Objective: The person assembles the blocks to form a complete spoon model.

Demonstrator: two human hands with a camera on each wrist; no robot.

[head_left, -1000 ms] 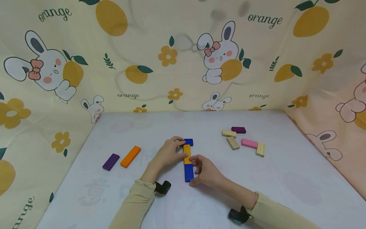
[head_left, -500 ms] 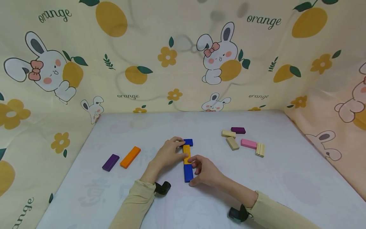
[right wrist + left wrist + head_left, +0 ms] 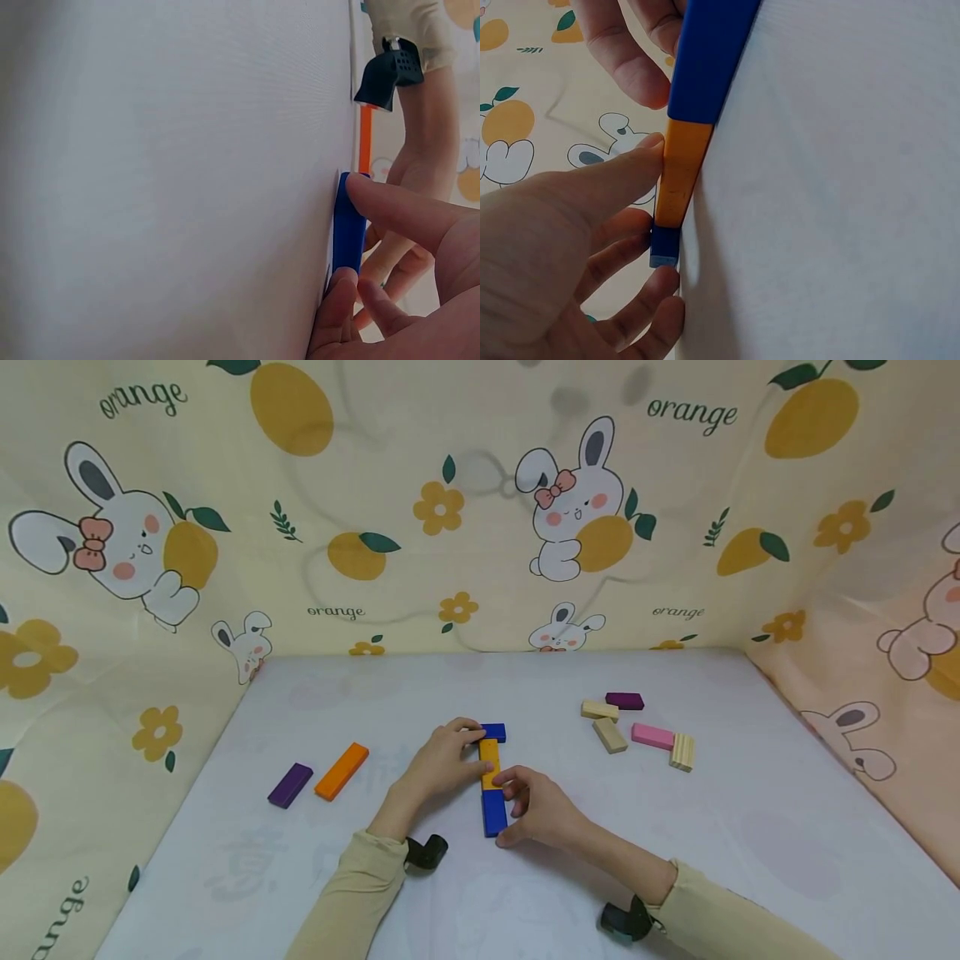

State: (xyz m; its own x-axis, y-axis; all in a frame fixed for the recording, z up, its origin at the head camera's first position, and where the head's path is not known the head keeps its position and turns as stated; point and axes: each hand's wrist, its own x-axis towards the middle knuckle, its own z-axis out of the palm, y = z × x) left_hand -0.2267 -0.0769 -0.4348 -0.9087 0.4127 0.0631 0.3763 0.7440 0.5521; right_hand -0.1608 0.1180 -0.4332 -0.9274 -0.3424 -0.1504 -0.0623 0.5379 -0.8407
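Note:
Three wooden blocks form a line on the table: a near blue block (image 3: 494, 817), a yellow-orange block (image 3: 489, 752) and a far blue block (image 3: 496, 732) set crosswise. My left hand (image 3: 441, 762) lies along the line's left side, thumb on the yellow-orange block and fingers curled at the far blue block. From the right, my right hand (image 3: 549, 810) pinches the near blue block lengthwise, thumb at its near end and fingertips by the joint with the yellow-orange block. In the left wrist view, the yellow-orange block (image 3: 682, 174) meets the blue blocks end on.
On the left lie a purple block (image 3: 290, 785) and an orange block (image 3: 342, 772). A loose group at the back right has a dark purple block (image 3: 625, 701), a pink block (image 3: 652, 736) and several plain wood blocks (image 3: 611, 736). Printed cloth (image 3: 480, 527) stands behind the table.

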